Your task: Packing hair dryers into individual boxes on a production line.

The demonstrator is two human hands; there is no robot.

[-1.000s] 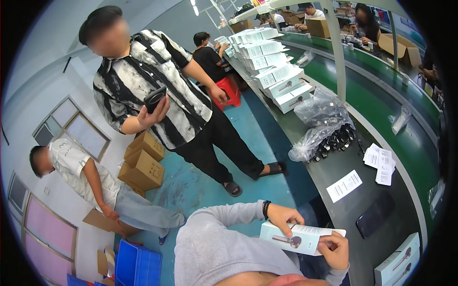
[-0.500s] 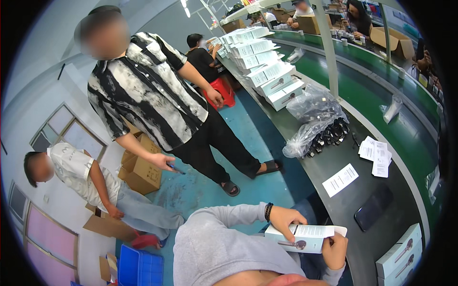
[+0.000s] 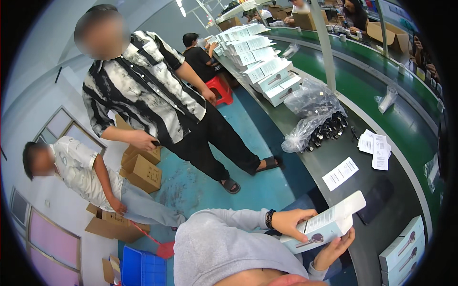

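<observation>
A person at a dark bench (image 3: 362,190) holds a long white box (image 3: 324,223) in both hands, its long axis tilted, the far end pointing up and away to the right, the near end down toward the person's chest. The left hand (image 3: 292,222) grips the box's near left end, fingers (image 3: 305,214) curled shut over its top edge. The right hand (image 3: 334,248) supports the box from below, fingers (image 3: 347,236) bent up against its lower side. A printed paper slip (image 3: 340,173) lies on the bench just beyond the box; more slips (image 3: 375,148) lie farther off. A clear plastic bag (image 3: 312,112) of dark parts sits well beyond the box. Two matching boxes (image 3: 403,250) stand to its right. Another person in a striped shirt (image 3: 143,90) stands left of the bench.
</observation>
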